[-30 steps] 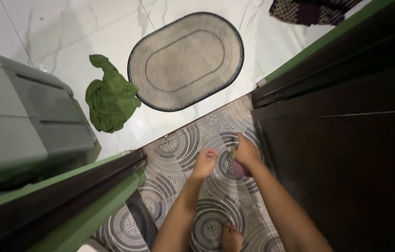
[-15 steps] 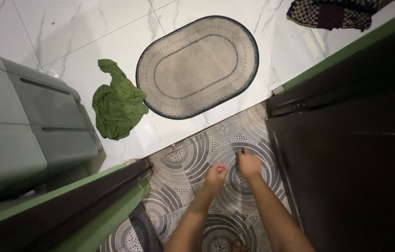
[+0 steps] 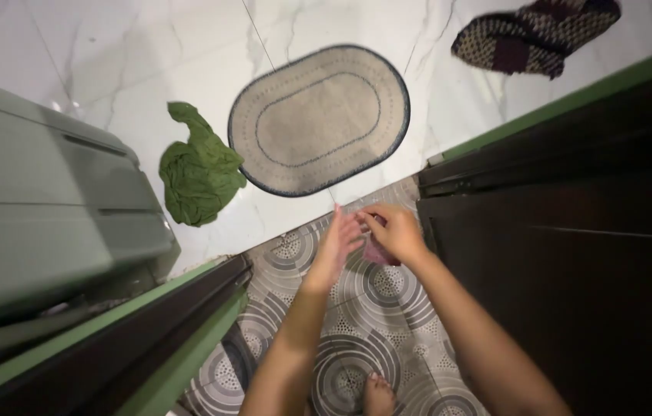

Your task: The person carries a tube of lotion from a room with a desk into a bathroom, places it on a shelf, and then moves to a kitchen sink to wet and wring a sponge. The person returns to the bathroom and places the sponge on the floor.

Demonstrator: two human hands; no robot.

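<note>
My two hands meet above the grey circle-patterned tile floor (image 3: 387, 296), just inside a doorway. My right hand (image 3: 397, 229) is closed around a small pink-purple thing (image 3: 377, 253) that hangs a little below its fingers. My left hand (image 3: 336, 242) has its fingers stretched out, with the tips touching the right hand's fingers. Whether the left hand also grips the pink thing is hard to tell. Both forearms reach up from the bottom of the view.
An oval beige mat with a dark blue border (image 3: 318, 119) lies on white marble floor ahead. A crumpled green cloth (image 3: 201, 175) lies left of it, beside a grey-green plastic cabinet (image 3: 41, 200). A dark patterned cloth (image 3: 538, 35) lies far right. A dark door (image 3: 572, 262) stands right, a green-edged frame (image 3: 133, 339) left. My foot (image 3: 378, 394) is below.
Both hands have risen toward the doorway threshold and come together. The left hand's fingers have opened out against the right hand, which still holds the pink thing.
</note>
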